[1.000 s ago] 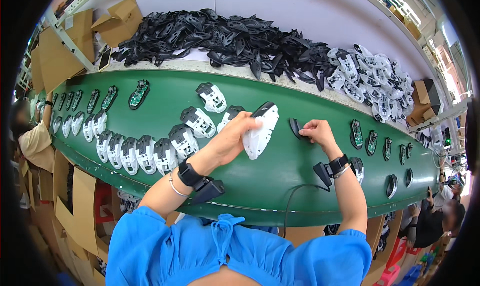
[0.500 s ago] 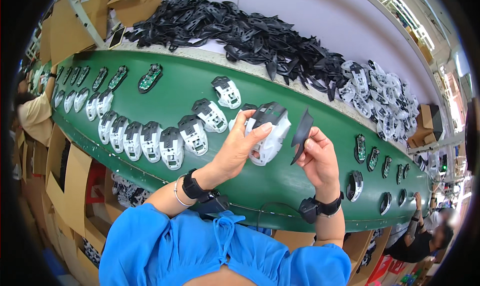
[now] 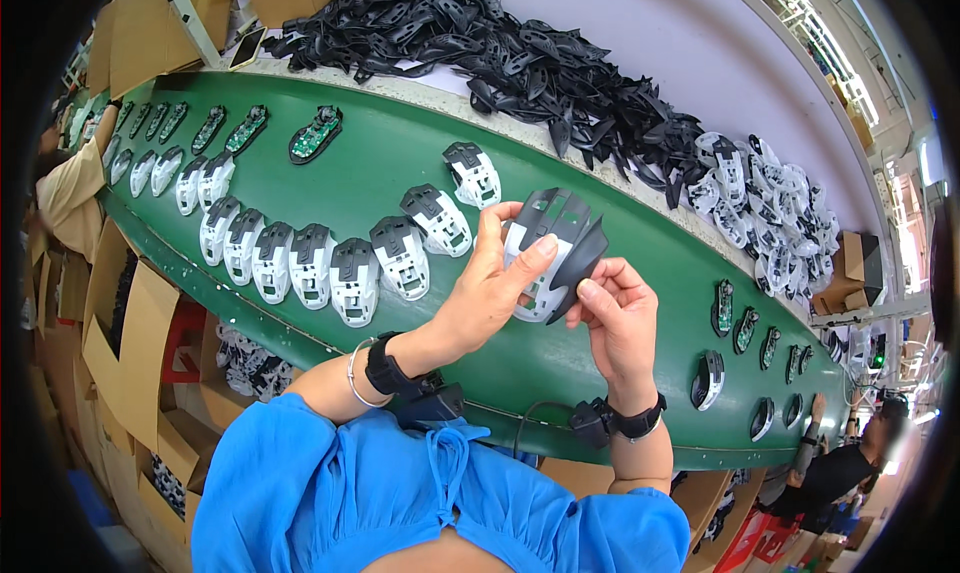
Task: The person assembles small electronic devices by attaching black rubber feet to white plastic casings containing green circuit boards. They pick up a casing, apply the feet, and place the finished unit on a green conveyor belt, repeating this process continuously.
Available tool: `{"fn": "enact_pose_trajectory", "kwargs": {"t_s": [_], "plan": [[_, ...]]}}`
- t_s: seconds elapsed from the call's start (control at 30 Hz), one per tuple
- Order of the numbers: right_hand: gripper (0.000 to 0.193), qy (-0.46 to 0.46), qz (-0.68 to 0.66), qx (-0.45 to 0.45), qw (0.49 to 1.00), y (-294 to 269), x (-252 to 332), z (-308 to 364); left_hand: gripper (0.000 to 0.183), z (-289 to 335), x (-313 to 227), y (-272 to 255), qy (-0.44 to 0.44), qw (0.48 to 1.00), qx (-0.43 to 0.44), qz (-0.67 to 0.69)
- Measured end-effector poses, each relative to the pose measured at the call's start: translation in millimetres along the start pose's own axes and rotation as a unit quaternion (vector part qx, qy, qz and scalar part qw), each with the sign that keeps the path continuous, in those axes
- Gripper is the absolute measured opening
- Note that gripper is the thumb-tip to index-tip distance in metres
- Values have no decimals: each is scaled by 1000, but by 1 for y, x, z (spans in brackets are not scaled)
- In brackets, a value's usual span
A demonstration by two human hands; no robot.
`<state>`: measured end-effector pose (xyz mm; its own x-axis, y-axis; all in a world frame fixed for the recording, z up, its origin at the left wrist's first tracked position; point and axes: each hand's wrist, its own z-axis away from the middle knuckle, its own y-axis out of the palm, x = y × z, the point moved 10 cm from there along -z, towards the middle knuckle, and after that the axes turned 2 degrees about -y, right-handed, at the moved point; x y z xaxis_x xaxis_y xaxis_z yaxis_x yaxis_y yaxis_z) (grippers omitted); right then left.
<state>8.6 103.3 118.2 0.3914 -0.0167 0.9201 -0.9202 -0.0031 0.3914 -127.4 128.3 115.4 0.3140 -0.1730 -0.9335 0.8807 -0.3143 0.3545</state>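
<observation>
Clamped in the left hand (image 3: 488, 288), the white-and-black mouse shell (image 3: 541, 213) reaches right of that grip to the black side piece (image 3: 580, 261), which the right hand (image 3: 620, 315) pinches near its lower end (both likely light, stiff, slightly slippery, best held by the edges).

Shell (image 3: 545, 223) btwn L hand (image 3: 490, 291) & R hand (image 3: 618, 308), over worktop (image 3: 385, 158); parts pile (image 3: 490, 63) behind.

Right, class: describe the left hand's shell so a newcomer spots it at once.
Along the green table, follow the curved row of shells rightward to the left hand. It holds the black-and-white shell: unlike the row, lifted, with a black wing-like piece at its right side.
</observation>
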Motion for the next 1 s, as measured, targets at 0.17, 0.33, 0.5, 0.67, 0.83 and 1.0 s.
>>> {"fn": "enact_pose_trajectory", "kwargs": {"t_s": [0.17,0.33,0.5,0.67,0.83,1.0], "plan": [[15,-14,-10,-8,1000,1,3,-1,72,2,-9,5,3,998,33,48],[16,-46,-30,1,999,4,9,0,93,4,-17,10,36,994,89,56],[19,-69,-27,-15,997,5,11,0,111,7,-27,16,104,984,141,-11],[23,-62,-37,-23,997,6,1,0,108,10,-41,6,162,958,27,-235],[35,-74,-57,2,996,17,4,1,101,3,-36,5,103,984,83,-120],[54,-59,-31,27,997,32,10,-1,96,2,-28,12,34,991,124,-30]]}}
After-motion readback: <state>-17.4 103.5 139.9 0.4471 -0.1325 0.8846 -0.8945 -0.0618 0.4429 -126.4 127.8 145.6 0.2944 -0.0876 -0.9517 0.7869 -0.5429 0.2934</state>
